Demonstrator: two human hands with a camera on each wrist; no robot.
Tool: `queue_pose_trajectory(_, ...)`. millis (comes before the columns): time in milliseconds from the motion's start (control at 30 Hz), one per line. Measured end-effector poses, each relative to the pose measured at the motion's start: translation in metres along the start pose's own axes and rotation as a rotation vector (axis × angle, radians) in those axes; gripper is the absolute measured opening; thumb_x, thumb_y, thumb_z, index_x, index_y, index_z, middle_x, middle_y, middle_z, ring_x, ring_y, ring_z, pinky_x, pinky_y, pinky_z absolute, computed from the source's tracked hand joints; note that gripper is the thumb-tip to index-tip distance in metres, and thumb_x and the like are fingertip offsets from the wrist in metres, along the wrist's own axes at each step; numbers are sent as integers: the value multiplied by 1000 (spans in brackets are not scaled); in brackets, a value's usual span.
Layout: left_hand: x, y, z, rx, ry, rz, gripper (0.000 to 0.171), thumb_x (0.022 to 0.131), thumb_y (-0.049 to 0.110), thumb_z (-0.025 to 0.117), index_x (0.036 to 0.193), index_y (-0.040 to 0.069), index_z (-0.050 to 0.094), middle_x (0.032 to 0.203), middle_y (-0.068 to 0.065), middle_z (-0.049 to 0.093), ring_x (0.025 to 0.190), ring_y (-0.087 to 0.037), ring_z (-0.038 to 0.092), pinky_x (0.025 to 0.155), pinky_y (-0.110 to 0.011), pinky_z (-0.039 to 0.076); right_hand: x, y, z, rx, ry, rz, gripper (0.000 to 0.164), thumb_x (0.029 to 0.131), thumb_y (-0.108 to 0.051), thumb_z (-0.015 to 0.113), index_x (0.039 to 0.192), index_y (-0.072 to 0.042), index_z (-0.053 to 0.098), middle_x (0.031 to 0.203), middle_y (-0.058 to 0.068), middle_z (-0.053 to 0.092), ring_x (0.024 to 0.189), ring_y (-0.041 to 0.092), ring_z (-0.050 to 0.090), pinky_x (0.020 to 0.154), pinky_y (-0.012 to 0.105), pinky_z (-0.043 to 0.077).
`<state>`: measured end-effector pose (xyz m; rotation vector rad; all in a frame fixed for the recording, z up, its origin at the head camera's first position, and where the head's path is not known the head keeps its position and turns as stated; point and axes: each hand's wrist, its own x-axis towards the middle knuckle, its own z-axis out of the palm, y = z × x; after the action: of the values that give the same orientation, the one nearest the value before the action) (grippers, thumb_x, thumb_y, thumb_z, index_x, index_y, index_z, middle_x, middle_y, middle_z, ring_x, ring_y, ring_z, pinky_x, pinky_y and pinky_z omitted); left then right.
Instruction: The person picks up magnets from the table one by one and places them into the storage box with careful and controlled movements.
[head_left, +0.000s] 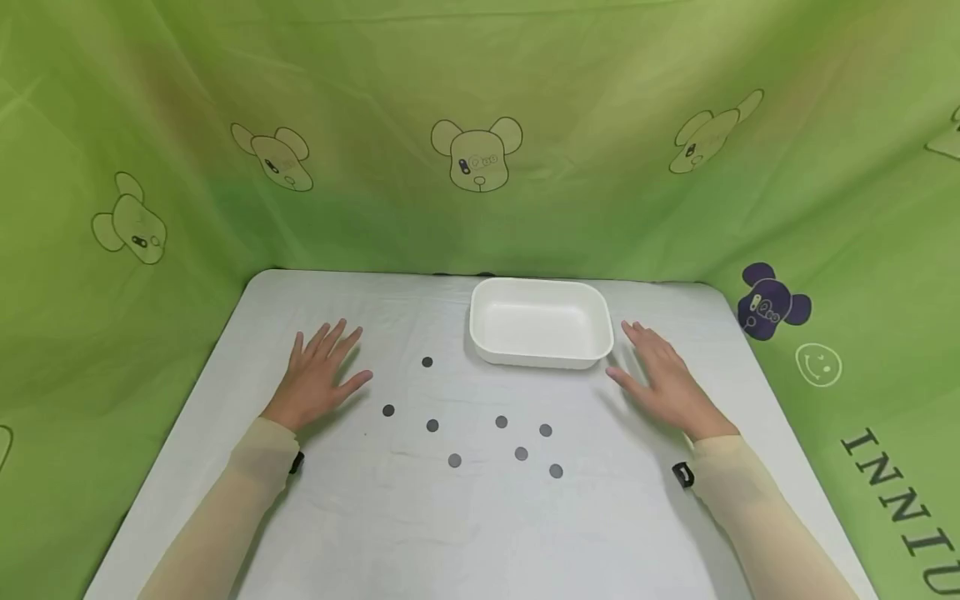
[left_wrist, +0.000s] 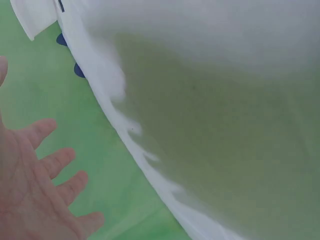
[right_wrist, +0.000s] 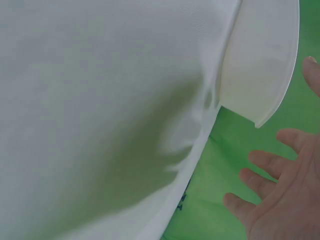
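1. The left hand (head_left: 318, 383) hovers over the left part of the white-covered table (head_left: 360, 533), its fingers spread and released, the thumb pointing toward the discs. A pale sleeve (head_left: 225, 492) covers the forearm, with a black wrist strap (head_left: 297, 462) at the cuff.

2. Just right of that thumb lies the leftmost dark disc (head_left: 388, 410), flat on the cloth. Three more follow: an upper disc (head_left: 427, 362), a middle disc (head_left: 432, 425) and a lower disc (head_left: 454, 460), all spaced apart.

3. The white rectangular plastic container (head_left: 536, 362) stands upright toward the table's far edge, right of centre. It has rounded corners and an open top; its bare white floor and inner walls show.

4. In front of the container, four greyer discs (head_left: 502, 422) lie flat in a loose group, apart from one another. All eight discs are on the cloth, outside the container.

5. The right hand (head_left: 663, 382) hovers just beside the container's right end, fingers extended and released, thumb near the front right corner. Its cuff bears a black wrist strap too.

6. On the right, the green curtain (head_left: 862, 250) carries a purple bear head (head_left: 771, 304), a white smiley (head_left: 819, 365) and dark lettering (head_left: 900, 504).
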<state>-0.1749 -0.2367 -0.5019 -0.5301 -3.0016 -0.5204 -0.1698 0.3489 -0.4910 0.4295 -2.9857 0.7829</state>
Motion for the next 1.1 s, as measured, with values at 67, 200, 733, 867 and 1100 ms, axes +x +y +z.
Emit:
queue_pose_trajectory(67,0,1,0,-4,1,3,78,106,55,61,168,14,37,176,-19,24,162,-46,18,126,-71,0,5,-1,1,22,-10,6,87,107,-47,65,173,-11,19,175,25,21,159,53,17,125,70,13)
queue_pose_trajectory(200,-1,1,1,4,7,10,78,106,55,61,168,13,38,175,-20,25,161,-46,20,126,-72,1,14,-3,2,71,-32,34,88,109,-48,62,173,-9,16,174,27,22,157,55,19,123,72,17)
queue_pose_trajectory(733,-4,3,3,23,-6,8,75,106,53,63,165,12,43,175,-20,27,161,-45,22,128,-68,4,36,-8,16,238,-71,197,76,113,-51,49,169,-6,26,120,22,61,104,32,58,88,44,45)
queue_pose_trajectory(867,-6,2,3,26,-7,7,75,106,53,63,165,12,43,174,-20,27,161,-45,21,128,-67,4,38,-11,17,267,-70,210,76,113,-49,51,168,-3,26,111,18,62,98,28,55,86,41,44)
queue_pose_trajectory(1100,-7,2,3,20,12,15,74,106,52,63,165,11,44,174,-20,28,161,-45,22,128,-66,5,41,-13,17,286,-78,228,77,113,-46,52,167,1,24,102,14,66,91,25,54,86,40,41)
